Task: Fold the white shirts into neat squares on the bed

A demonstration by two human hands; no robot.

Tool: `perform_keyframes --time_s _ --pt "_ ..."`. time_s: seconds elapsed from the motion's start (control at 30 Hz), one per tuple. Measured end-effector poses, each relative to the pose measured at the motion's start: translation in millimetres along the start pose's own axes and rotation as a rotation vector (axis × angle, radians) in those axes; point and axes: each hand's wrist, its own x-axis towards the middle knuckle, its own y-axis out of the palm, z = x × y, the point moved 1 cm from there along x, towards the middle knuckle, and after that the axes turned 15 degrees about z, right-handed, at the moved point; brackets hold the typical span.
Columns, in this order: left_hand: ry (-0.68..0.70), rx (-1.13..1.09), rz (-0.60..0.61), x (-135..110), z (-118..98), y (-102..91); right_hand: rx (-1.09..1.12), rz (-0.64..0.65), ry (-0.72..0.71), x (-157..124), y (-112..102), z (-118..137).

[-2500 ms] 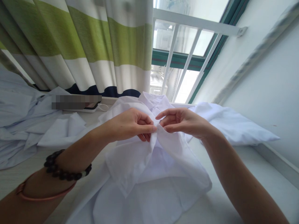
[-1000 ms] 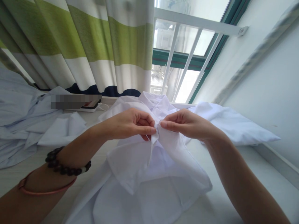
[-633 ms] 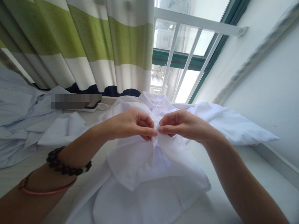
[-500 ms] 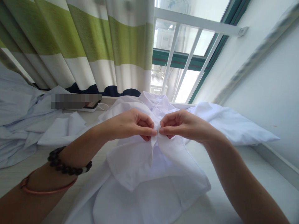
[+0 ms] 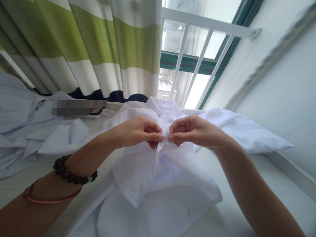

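A white collared shirt (image 5: 158,204) lies spread on the pale surface, its collar pointing toward the window. My left hand (image 5: 138,133) pinches one front edge of the shirt between thumb and fingers. Close beside it, my right hand (image 5: 192,131) pinches the facing front edge. Both hands lift the cloth a little, and a small gap shows between the fingertips. Any button there is too small or hidden to make out. Below the hands the two front panels hang apart. A dark bead bracelet (image 5: 71,174) and a reddish bangle (image 5: 53,200) circle my left wrist and forearm.
Crumpled white garments (image 5: 19,128) lie at the left, near a phone-like device (image 5: 96,113) with a white cable. A green and white curtain (image 5: 98,42) hangs behind. White window bars (image 5: 197,65) stand at the back, and a white wall (image 5: 293,82) bounds the right.
The fingertips have moved slightly apart, my left hand shifting a little to the left. The left front panel's edge has swung left and its lower corner hangs slightly lower.
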Motion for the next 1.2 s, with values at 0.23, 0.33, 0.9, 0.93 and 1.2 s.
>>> perform_keyframes --time_s 0.23,0.33,0.9,0.93,1.2 --pt "0.017 0.089 0.002 -0.3 -1.1 -0.9 -0.048 0.043 -0.033 -1.4 -2.0 0.0" --pt "0.022 0.108 0.016 -0.1 -1.0 -1.0 -0.081 0.057 -0.023 -0.5 -2.8 -3.1" --pt "0.034 0.213 -0.026 3.2 7.1 -0.8 -0.586 0.009 0.015 2.6 7.4 2.9" --pt "0.036 0.215 -0.027 3.8 7.5 -0.8 -0.600 0.009 0.010 2.9 7.3 2.7" --pt "0.063 0.235 -0.262 3.5 0.8 0.1 -0.577 -0.143 -0.006 4.3 8.0 0.0"
